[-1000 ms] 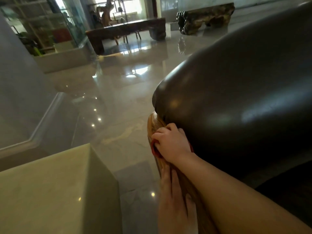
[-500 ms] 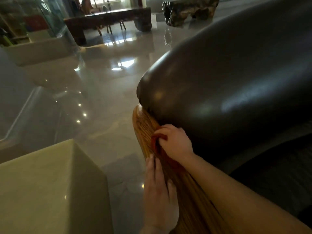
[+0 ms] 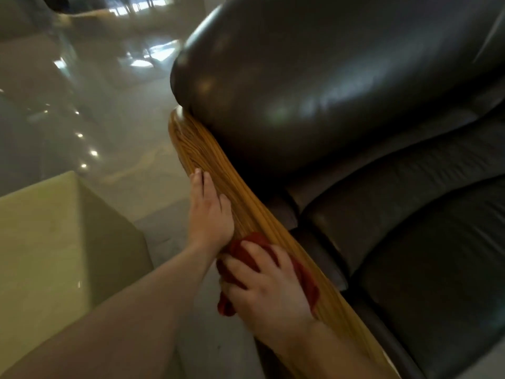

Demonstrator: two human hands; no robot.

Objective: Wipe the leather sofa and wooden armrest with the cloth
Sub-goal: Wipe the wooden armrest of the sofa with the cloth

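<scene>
Cloth (image 3: 241,251), red and bunched, sits on the top of the wooden armrest (image 3: 202,149) toward its near end, so the step in hand looks like the armrest wipe.

At the far left stands a pale stone-like block (image 3: 54,242) on the glossy floor (image 3: 114,113); neither needs touching. Next comes the left hand (image 3: 211,214), released, its fingers straight and laid flat along the armrest's outer edge, just ahead of the cloth. It seems to serve as a brace. It would do well to slide or lift clear before the cloth reaches it, or a strip under the palm goes unwiped.

Just to the right, the right hand (image 3: 270,291) grasps the cloth, bent fingers spread over it and pressing it down onto the wood. Part of the cloth hangs over the outer edge, which helps: wrapping that rounded edge cleans top and side in one pass. Strokes should probably run along the grain, with even pressure, up to the far rounded end where the wood tucks under the leather.

Farther right is the sofa (image 3: 328,91), its dark backrest bulging over the armrest's far end and its seat cushions (image 3: 423,242) lying against the inner edge. That seam likely traps dust, so a folded corner of cloth would suit it. Whether the leather is already wiped cannot be told.
</scene>
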